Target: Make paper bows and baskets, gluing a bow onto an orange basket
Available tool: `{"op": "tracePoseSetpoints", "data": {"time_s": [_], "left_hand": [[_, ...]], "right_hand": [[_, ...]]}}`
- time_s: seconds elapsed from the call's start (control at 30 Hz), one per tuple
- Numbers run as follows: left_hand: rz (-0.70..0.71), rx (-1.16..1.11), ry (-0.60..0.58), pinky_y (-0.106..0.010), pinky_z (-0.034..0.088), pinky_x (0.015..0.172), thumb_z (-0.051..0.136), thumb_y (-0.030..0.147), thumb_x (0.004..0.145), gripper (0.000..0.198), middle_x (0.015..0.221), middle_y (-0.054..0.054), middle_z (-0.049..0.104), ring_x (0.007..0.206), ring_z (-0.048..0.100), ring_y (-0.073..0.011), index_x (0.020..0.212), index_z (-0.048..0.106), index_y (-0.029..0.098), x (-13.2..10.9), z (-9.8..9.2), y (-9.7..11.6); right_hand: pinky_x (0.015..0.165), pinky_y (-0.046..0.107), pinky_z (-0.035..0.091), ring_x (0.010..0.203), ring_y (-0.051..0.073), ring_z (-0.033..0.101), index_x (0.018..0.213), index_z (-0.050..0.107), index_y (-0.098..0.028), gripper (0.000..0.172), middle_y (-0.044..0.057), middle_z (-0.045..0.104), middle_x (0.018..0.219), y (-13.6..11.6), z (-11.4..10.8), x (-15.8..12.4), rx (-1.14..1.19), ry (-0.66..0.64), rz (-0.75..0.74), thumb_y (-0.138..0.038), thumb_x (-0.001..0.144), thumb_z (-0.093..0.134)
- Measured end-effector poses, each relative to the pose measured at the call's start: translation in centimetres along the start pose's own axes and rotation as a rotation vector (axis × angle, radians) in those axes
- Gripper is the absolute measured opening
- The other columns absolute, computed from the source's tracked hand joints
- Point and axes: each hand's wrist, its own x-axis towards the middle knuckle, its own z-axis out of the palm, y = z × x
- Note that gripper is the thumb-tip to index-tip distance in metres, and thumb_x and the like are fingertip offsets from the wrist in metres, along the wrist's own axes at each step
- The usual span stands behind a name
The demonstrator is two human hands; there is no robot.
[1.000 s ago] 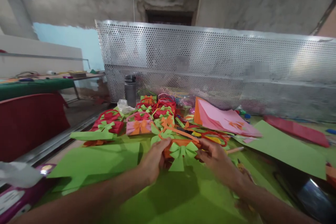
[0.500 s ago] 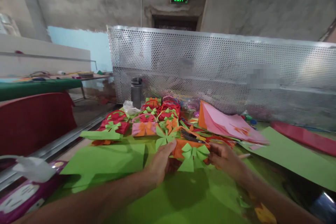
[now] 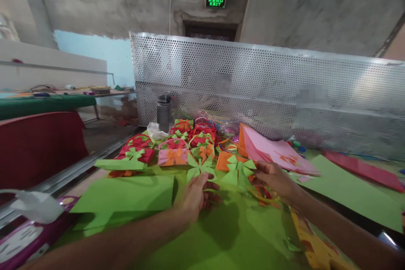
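My right hand point(image 3: 274, 179) pinches the side of a small orange paper basket with a green bow point(image 3: 236, 164) and holds it just above the green table covering point(image 3: 202, 236). My left hand point(image 3: 196, 194) hovers low over the table beside it, fingers curled loosely, nothing in them. Just beyond my left fingers lies a loose green paper bow point(image 3: 199, 168). Behind stand several finished paper baskets point(image 3: 177, 143) in red, pink and orange with bows and handles.
Green paper sheets point(image 3: 126, 196) lie at left, another green sheet point(image 3: 351, 185) at right, pink and orange folded paper point(image 3: 272, 147) behind my right hand. A grey bottle point(image 3: 163, 113) stands before the perforated metal screen point(image 3: 253, 80). A purple box point(image 3: 28, 236) sits at near left; a red chair point(image 3: 38, 143) beside the table.
My right hand has carried the orange basket forward and up, away from my left hand. My left hand has let go of it and stayed low over the table.
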Motion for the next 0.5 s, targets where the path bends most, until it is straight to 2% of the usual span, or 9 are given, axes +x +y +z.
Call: {"op": "tracePoseSetpoints", "data": {"time_s": [0.13, 0.23, 0.33, 0.4, 0.5], "left_hand": [[0.098, 0.052, 0.008, -0.022, 0.039, 0.044, 0.043, 0.025, 0.09, 0.014, 0.084, -0.003, 0.058, 0.05, 0.06, -0.0113, 0.101, 0.046, 0.017, 0.0, -0.2, 0.0], [0.171, 0.105, -0.002, -0.02, 0.037, 0.044, 0.046, 0.021, 0.086, 0.015, 0.082, -0.001, 0.058, 0.051, 0.059, -0.0096, 0.101, 0.046, 0.017, 0.0, -0.5, 0.0], [0.21, 0.165, -0.042, -0.02, 0.037, 0.044, 0.048, 0.021, 0.084, 0.018, 0.079, 0.0, 0.057, 0.052, 0.059, -0.01, 0.101, 0.048, 0.016, 0.2, -0.7, -0.2], [0.232, 0.204, -0.078, -0.02, 0.036, 0.043, 0.052, 0.021, 0.08, 0.02, 0.076, 0.001, 0.057, 0.051, 0.058, -0.0103, 0.099, 0.049, 0.015, 0.4, -0.7, -0.5], [0.266, 0.232, -0.12, -0.019, 0.032, 0.04, 0.057, 0.026, 0.075, 0.024, 0.072, 0.002, 0.055, 0.046, 0.055, -0.0094, 0.095, 0.049, 0.015, 0.8, -0.6, -1.2]], "right_hand": [[0.066, 0.027, 0.054, 0.063, 0.014, 0.064, 0.076, 0.065, -0.017, 0.022, 0.003, 0.069, 0.075, -1.6, 1.2, 1.5, -0.003, -0.006, 0.0, -0.034, 0.064, 0.073], [0.068, 0.027, 0.054, 0.065, 0.012, 0.064, 0.086, 0.065, -0.015, 0.016, 0.004, 0.069, 0.081, -3.4, 2.8, 4.0, -0.041, -0.022, 0.0, -0.027, 0.076, 0.068], [0.072, 0.035, 0.054, 0.082, 0.016, 0.063, 0.107, 0.059, -0.014, 0.024, 0.005, 0.064, 0.101, -5.8, 4.8, 8.0, -0.102, -0.039, 0.001, -0.031, 0.089, 0.057], [0.078, 0.04, 0.052, 0.093, 0.02, 0.061, 0.116, 0.055, -0.016, 0.03, 0.007, 0.059, 0.114, -7.6, 6.4, 11.1, -0.143, -0.026, -0.008, -0.032, 0.09, 0.056], [0.081, 0.042, 0.051, 0.098, 0.021, 0.06, 0.119, 0.054, -0.017, 0.033, 0.008, 0.057, 0.118, -9.6, 9.2, 15.8, -0.192, 0.001, -0.045, -0.033, 0.09, 0.056]]}}
